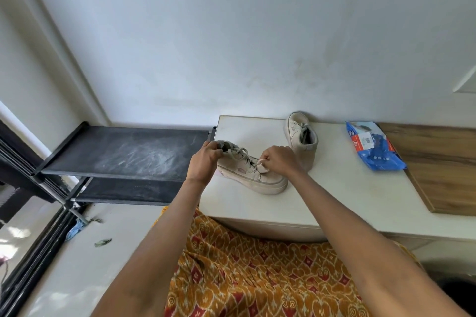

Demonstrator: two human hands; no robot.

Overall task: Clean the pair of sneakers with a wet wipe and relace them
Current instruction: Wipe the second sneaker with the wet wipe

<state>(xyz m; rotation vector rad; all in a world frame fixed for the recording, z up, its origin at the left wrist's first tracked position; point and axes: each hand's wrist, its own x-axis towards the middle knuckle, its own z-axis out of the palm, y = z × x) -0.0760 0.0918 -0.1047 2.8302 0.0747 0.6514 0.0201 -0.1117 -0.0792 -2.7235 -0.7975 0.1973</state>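
Observation:
A beige sneaker [260, 177] with grey laces stands on the white table [334, 188], toe pointing right. My left hand [206, 159] grips its heel collar at the left end. My right hand [279, 159] pinches a lace near the lower eyelets over the toe end. The second beige sneaker [301, 136] stands behind, against the wall, with its laces tied. A blue wet wipe pack [373, 147] lies to the right on the table.
A wooden board [443, 167] covers the table's right part. A dusty black shoe rack [123, 152] stands left of the table. Orange patterned fabric [257, 273] lies below the table's front edge. A blue scrap [74, 230] lies on the floor.

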